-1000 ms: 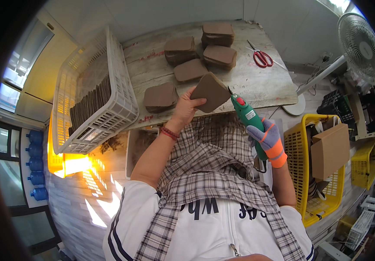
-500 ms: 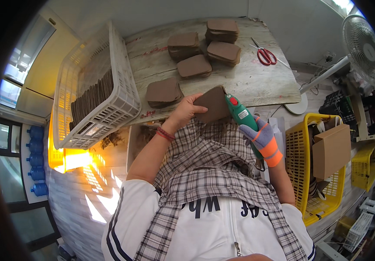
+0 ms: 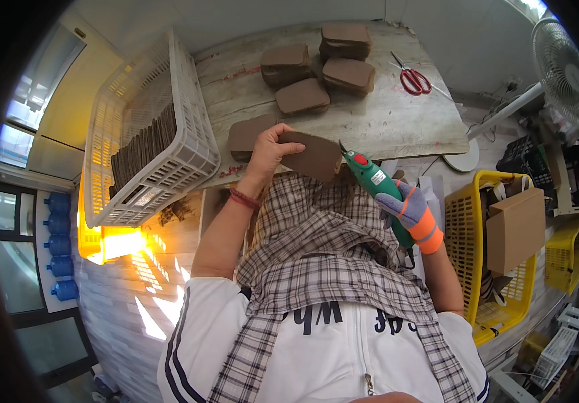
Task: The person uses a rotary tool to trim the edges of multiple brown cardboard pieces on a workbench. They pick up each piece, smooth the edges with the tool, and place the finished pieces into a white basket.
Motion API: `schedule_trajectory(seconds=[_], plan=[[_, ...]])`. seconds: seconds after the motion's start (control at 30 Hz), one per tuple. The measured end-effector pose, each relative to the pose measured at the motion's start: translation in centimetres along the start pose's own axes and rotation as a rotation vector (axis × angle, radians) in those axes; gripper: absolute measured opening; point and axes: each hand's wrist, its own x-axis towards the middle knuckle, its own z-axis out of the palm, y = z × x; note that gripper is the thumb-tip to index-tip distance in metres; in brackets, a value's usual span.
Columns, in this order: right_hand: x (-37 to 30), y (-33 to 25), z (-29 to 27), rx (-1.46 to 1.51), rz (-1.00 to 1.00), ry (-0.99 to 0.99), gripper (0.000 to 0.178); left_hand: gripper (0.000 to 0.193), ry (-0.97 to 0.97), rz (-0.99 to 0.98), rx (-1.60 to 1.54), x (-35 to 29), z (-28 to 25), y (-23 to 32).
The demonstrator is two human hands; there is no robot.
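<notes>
Matt brown sheet (image 3: 311,156) — smooth plastic tool (image 3: 372,177)

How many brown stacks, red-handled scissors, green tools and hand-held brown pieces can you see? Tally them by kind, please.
Brown stacks: 5
Red-handled scissors: 1
Green tool in the right hand: 1
Brown piece in the left hand: 1
Total: 8

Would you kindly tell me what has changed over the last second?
The left hand has moved left, now partly covering the leftmost stack, and its brown piece has turned. The green tool's tip has shifted left too. Both grips remain: the right hand keeps the tool. The stacks and scissors stay put.
</notes>
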Motion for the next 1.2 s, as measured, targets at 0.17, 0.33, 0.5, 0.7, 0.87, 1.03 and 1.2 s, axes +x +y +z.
schedule_trajectory(seconds=[0.17,0.33,0.5,0.7,0.87,1.03,1.2], plan=[[-0.1,-0.2,0.1,-0.05,0.028,-0.033,0.033,0.017,-0.008,-0.02,-0.035,0.1,-0.1,0.0],[-0.1,-0.1,0.4,-0.141,0.037,-0.022,0.035,0.016,-0.044,-0.051,0.04,0.1,0.1,0.2],[-0.2,-0.6,0.6,-0.155,0.078,-0.039,0.038,0.014,-0.115,-0.042,0.123,0.0,1.0,0.5],[0.3,-0.7,1.0,-0.159,0.07,-0.054,0.041,0.014,-0.204,-0.074,0.196,0.0,1.7,0.4],[1.1,-0.5,1.2,-0.145,0.043,-0.066,0.042,0.014,-0.282,-0.121,0.269,0.0,2.3,0.4],[2.0,-1.5,2.0,-0.187,0.015,-0.074,0.041,0.023,-0.321,-0.146,0.218,0.1,2.2,0.1],[2.4,-0.5,1.5,-0.038,0.012,-0.005,0.04,0.023,-0.138,-0.027,0.143,-0.5,-0.3,1.5]])
